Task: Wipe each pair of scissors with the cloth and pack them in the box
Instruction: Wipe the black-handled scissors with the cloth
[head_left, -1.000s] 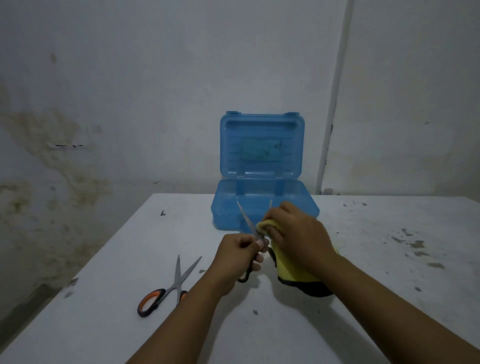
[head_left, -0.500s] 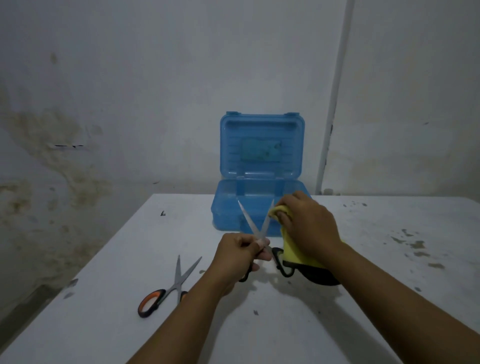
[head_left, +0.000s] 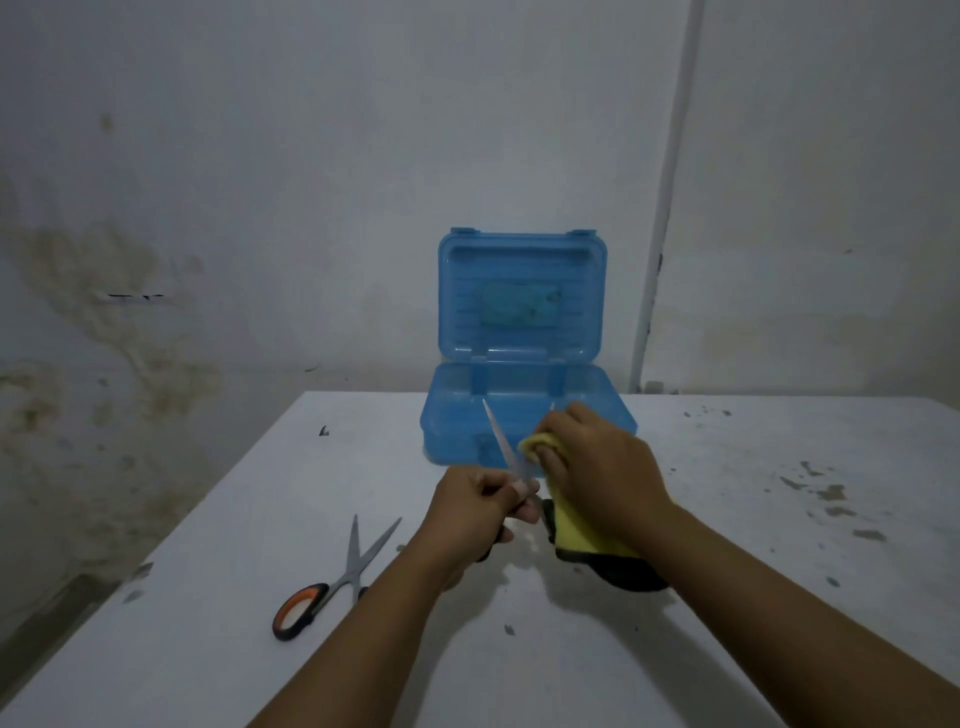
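no readable writing on the blue box (head_left: 524, 410), left hand (head_left: 475, 514) clenched on open scissors (head_left: 501, 441) at frame centre, right hand (head_left: 602, 467) pinching yellow cloth (head_left: 582, 535) over one blade, orange-handled scissors (head_left: 332, 582) lower left

Dim, bluish light is filling the room; soft shadows are falling beneath the forearms, and edges are bending slightly.

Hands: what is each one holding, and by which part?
Left hand grips open scissors near the pivot and handles. Right hand holds the yellow cloth, its upper end pinched around one blade.
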